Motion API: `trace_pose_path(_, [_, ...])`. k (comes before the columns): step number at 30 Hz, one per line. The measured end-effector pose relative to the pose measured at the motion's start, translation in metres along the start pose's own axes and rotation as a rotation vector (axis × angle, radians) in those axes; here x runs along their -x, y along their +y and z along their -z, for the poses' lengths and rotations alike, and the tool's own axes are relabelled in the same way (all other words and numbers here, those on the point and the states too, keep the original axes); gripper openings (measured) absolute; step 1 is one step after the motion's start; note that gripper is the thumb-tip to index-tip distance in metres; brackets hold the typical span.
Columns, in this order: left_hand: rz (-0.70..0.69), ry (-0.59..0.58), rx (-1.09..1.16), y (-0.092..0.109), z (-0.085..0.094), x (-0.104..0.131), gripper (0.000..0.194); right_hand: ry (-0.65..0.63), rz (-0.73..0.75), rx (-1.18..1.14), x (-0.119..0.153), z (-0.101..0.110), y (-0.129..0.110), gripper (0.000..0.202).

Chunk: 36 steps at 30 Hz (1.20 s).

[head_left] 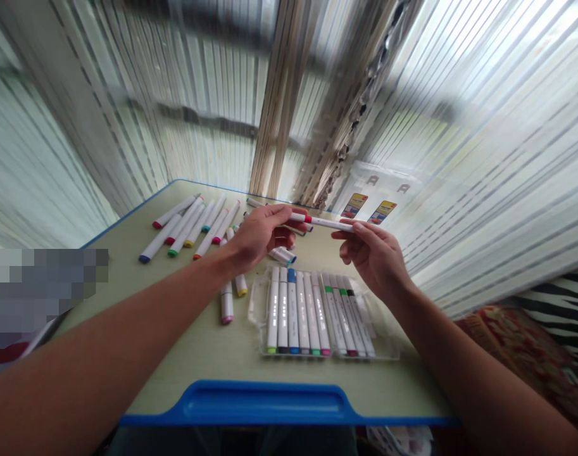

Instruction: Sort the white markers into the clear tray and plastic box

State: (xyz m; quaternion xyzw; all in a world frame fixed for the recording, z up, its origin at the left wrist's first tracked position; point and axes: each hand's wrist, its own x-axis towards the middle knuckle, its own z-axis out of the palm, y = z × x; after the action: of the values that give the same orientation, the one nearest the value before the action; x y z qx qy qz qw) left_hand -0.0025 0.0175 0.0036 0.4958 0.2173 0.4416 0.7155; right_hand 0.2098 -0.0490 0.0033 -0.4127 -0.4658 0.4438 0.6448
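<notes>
A white marker with a red band is held level above the table, spanning the gap between my two hands. My left hand pinches its left end, on the far side of the red band. The right end is gripped between the thumb and fingers of my right hand. Below them lies a clear plastic case with a row of white markers in it, their ends in several colours. Under and behind my left hand are more loose markers, partly hidden by it.
Several loose markers are spread over the table's left side. A blue pencil tray runs along the front edge. Pale curtains hang behind, near a clear plastic cover with two labels. Patterned fabric is at right.
</notes>
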Motion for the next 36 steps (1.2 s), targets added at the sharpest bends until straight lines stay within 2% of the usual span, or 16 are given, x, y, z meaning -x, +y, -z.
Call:
trace_pose_path(7, [-0.009, -0.235, -0.017, -0.0017, 0.004, 0.0033, 0.027, 0.109, -0.038, -0.052, -0.006, 0.0046, 0.0011, 0.014])
trace_pose_path(12, [-0.029, -0.288, -0.07, -0.0011, 0.0026, 0.0061, 0.032, 0.137, -0.077, -0.078, -0.0063, 0.0052, 0.0014, 0.012])
trace_pose_path(27, [-0.037, -0.174, -0.114, -0.0004, 0.0005, 0.0059, 0.027, 0.139, -0.044, -0.019, -0.0063, 0.0061, 0.0039, 0.013])
trace_pose_path(36, [0.028, -0.065, -0.134, -0.0037, 0.0006, 0.0037, 0.019, 0.098, 0.069, 0.069, -0.0059, 0.0089, 0.007, 0.019])
